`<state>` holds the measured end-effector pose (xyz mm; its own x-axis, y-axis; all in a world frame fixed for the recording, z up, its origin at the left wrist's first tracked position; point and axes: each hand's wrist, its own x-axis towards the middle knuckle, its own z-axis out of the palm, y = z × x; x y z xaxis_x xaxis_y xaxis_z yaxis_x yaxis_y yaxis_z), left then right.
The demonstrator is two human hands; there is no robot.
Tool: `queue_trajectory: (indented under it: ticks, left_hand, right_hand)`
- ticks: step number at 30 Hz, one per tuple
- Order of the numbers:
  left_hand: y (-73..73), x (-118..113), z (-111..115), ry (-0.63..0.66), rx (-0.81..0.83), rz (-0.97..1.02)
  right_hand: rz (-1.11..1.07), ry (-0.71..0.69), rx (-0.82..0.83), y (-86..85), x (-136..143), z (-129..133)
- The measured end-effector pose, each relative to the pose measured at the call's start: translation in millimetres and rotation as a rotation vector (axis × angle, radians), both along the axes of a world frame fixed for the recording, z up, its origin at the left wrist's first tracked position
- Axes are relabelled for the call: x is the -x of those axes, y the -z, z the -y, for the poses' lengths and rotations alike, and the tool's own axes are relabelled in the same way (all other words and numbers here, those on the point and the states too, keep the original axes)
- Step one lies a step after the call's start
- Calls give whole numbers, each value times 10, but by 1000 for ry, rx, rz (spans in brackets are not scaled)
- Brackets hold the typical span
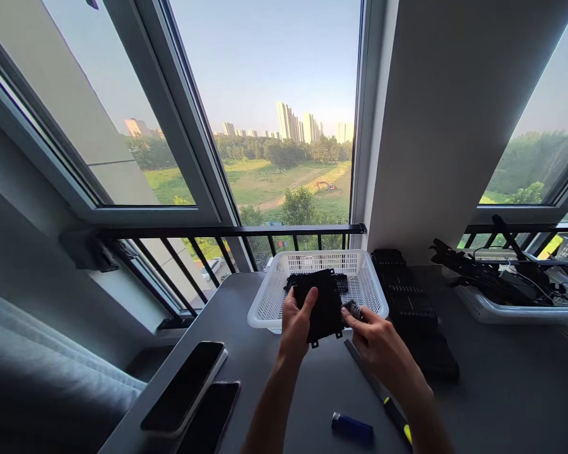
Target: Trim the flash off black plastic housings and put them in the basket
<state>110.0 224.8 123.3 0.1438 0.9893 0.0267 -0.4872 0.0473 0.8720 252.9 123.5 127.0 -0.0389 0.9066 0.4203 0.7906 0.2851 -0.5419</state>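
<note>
A flat black panel [325, 309] with small tabs at its corners is tilted up over the near side of a white perforated basket [260, 309]. My left hand [298, 321] grips its left edge, thumb across the face. Against the panel's right edge, my right hand [372, 337] pinches a small dark piece [353, 309], whose details are too dark to tell. Behind the panel, more black parts [342, 283] lie in the basket. Under my right forearm rests a long dark tool [396, 421] with yellow marks on its handle, and a blue cylinder [353, 429] lies to its left.
Two phones [184, 388] [211, 419] lie at the left of the grey table [250, 359]. Black blocks [411, 309] stand in a row right of the basket. Farther right, a white tray [502, 314] holds black parts and cables. A black railing [260, 231] runs along the window.
</note>
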Motion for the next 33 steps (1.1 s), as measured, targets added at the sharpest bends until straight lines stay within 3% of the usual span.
queue_trajectory:
  ticks: [3, 6, 10, 15, 21, 27, 30, 33]
  left_hand:
    - [22, 53, -72, 19, 35, -7]
    - [21, 61, -68, 60, 24, -67]
    - [27, -17, 23, 189, -88, -191]
    - [70, -123, 112, 271, -208, -311]
    - [104, -156, 91, 202, -225, -325]
    - [162, -115, -66, -9, -14, -73]
    - [153, -56, -132, -30, 53, -7]
    - [120, -20, -134, 8, 47, -30]
  right_hand:
    - [-74, -34, 63, -74, -37, 63]
    - [-221, 60, -81, -81, -107, 53]
    - [-310, 187, -274, 2, -149, -55]
    - [-235, 247, -278, 132, -137, -179]
    - [-149, 117, -207, 201, -130, -223]
    - [-36, -69, -16, 66, -20, -124]
    - [-15, -143, 68, -15, 0, -28]
    - [-115, -125, -10, -36, -35, 25]
